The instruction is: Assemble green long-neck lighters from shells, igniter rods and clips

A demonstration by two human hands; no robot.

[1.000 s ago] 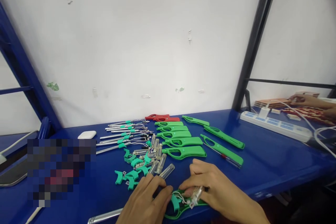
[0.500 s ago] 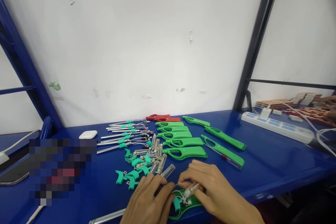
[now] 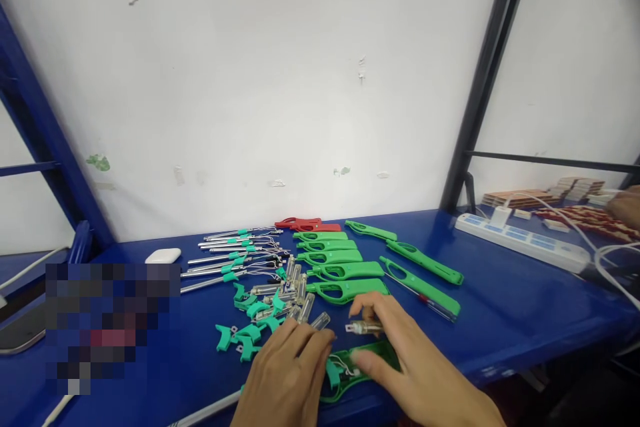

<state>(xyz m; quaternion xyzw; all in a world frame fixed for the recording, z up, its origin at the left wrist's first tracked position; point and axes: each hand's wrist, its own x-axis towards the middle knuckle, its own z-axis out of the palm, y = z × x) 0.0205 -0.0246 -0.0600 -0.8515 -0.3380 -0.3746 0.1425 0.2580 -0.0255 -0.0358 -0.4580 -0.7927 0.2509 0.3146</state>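
My left hand [image 3: 290,373] rests, fingers curled, on a green lighter shell [image 3: 373,353] at the front edge of the blue table [image 3: 510,307], near its teal trigger [image 3: 332,371]. My right hand [image 3: 400,360] pinches a small clear gas cartridge [image 3: 363,327] between thumb and forefinger just above the shell, while its lower fingers press on the shell. Thin wires [image 3: 345,365] run from the shell's inside. A metal tube [image 3: 205,410] sticks out leftward beneath my left hand.
Behind lie green lighter shells [image 3: 345,272], one red shell [image 3: 305,223], metal tubes with wires [image 3: 230,257], clear cartridges [image 3: 295,287] and teal triggers [image 3: 245,333]. A white case [image 3: 163,255] sits left. A power strip [image 3: 523,240] and another person's hand [image 3: 627,205] are at right.
My right hand has lifted the clear cartridge up and away from the shell's inside, toward the back. My left hand stays on the shell. The other person's hand drew back to the right.
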